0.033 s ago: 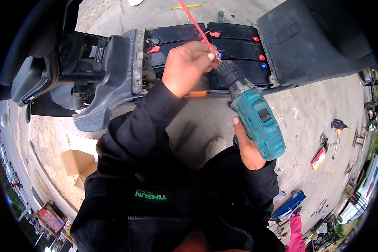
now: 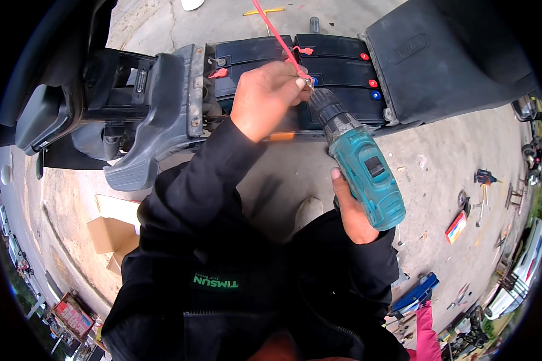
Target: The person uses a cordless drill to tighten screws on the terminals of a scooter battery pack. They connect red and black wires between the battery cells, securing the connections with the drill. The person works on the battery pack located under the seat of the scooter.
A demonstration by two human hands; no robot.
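Gripping a teal cordless drill (image 2: 367, 174) by its handle, the right hand (image 2: 350, 213) has its fingers wrapped around the grip, the thumb lying along the near side of the body. The drill tilts up and to the left, its dark chuck (image 2: 326, 111) ending just beside the left hand (image 2: 265, 99). That hand is curled over the top of a row of black batteries (image 2: 337, 66), fingers pinched together on the metal end of a red wire (image 2: 277, 33) right at the drill's tip; the wire runs from the fingertips up to the top edge of the view.

The batteries lie side by side in the open compartment of a scooter (image 2: 156, 102), with red terminal caps (image 2: 364, 57) and a blue one (image 2: 376, 95) along their right ends and another red connector (image 2: 218, 73) at the left. A lifted black seat (image 2: 445, 54) stands to the right of the compartment. Both arms wear black sleeves. On the concrete ground (image 2: 439, 150) to the right lie scattered hand tools (image 2: 483, 177) and a small red and white box (image 2: 456, 227), well apart from the hands; flattened cardboard (image 2: 111, 231) lies at the lower left.
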